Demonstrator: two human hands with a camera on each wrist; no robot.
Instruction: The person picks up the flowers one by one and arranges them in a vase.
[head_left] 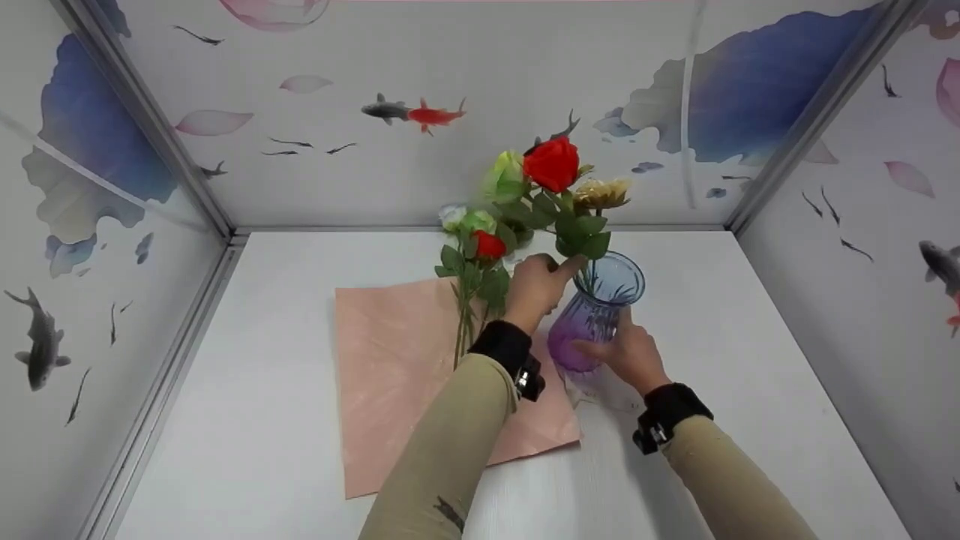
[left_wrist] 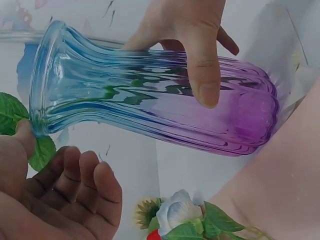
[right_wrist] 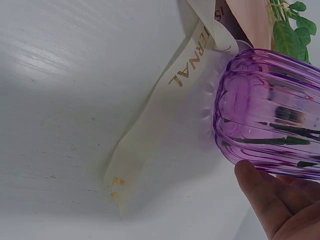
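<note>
My right hand (head_left: 634,352) grips a ribbed glass vase (left_wrist: 165,100), blue at the mouth and purple at the base, with the thumb across one side. Artificial flowers stand in the vase: a red rose (head_left: 553,163), a pale green rose (head_left: 507,177) and a golden flower (head_left: 602,193), their stems showing through the glass. Close by the mouth is my left hand (head_left: 534,289). In the left wrist view its fingers (left_wrist: 107,185) are loosely bent, nothing lies between them and the thumb, and the thumb tip is right at the rim beside green leaves (left_wrist: 42,152).
Left of the vase, more flowers (head_left: 480,255), white, green and red, lie on a sheet of pink wrapping paper (head_left: 397,360). A cream ribbon with gold letters (right_wrist: 150,110) trails over the white table (head_left: 247,375) by the vase's base. Printed panels (head_left: 480,60) enclose the table.
</note>
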